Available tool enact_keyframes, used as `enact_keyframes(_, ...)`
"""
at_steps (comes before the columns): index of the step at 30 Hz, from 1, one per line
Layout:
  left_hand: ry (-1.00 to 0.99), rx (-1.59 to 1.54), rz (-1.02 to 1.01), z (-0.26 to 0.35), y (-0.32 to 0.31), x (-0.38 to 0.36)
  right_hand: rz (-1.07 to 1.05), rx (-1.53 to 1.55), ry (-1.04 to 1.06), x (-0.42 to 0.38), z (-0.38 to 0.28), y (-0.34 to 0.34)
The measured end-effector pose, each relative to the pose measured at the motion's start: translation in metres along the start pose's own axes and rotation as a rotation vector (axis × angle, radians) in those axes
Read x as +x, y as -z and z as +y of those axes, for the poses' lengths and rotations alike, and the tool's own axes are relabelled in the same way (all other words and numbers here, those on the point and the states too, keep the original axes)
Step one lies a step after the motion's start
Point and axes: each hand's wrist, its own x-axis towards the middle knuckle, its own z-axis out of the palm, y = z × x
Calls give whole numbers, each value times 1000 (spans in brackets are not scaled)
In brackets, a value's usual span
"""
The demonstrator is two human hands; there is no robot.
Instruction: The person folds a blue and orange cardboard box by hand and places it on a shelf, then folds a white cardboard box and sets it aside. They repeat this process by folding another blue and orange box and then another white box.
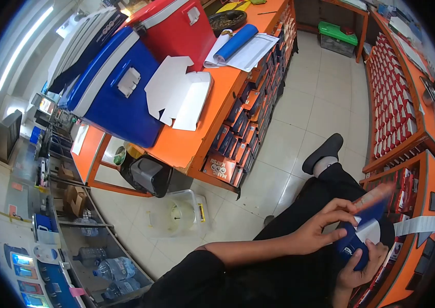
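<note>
Over my lap at the lower right, a small dark blue carton (pixel 350 245) with a white inner flap (pixel 369 232) is between my hands. My left hand (pixel 320 228) reaches in from the left, its thumb and fingers bent at the carton's upper left edge. My right hand (pixel 365 269) wraps the carton from below, thumb on its front. The carton's upper end, blue and orange, is smeared by motion. Part of my right fingers is hidden behind the carton.
An orange table (pixel 186 146) holds a blue cooler (pixel 119 87), a red cooler (pixel 176 31) and a white cardboard sheet (pixel 189 95). Stacked boxes (pixel 238 133) fill its shelf. A clear plastic bin (pixel 176 215) stands on the floor. At right is an orange rack (pixel 392 97).
</note>
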Motion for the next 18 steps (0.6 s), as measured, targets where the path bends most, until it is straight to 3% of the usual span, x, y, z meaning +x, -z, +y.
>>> enact_keyframes(2, -20, 58, 45, 5, 5, -8, -11, -168, 123, 0, -7, -3)
enact_keyframes(4, -19, 187, 21, 7, 13, -13, -80, -116, 172, 0, -14, -5)
enact_keyframes(8, 75, 69, 17, 24, 38, -26, -183, -47, 225, -1, -31, -19)
enact_keyframes(10, -18, 271, 151, 23, 44, -36, -179, -28, 391, 1, -35, -23)
enact_keyframes(11, -22, 255, 354, 13, 37, -43, -158, 6, 393, 1, -38, -26)
enact_keyframes(12, 84, -91, 511, 11, 26, -45, -162, 3, 400, 2, -41, -28)
enact_keyframes(14, -94, 267, 458, 4, 27, -49, -140, 14, 444, 6, -45, -31)
enact_keyframes(16, -138, 233, 264, 7, 28, -52, -144, 14, 434, 6, -46, -32)
enact_keyframes(18, -123, 139, 241, 9, 24, -56, -155, 12, 423, 4, -45, -32)
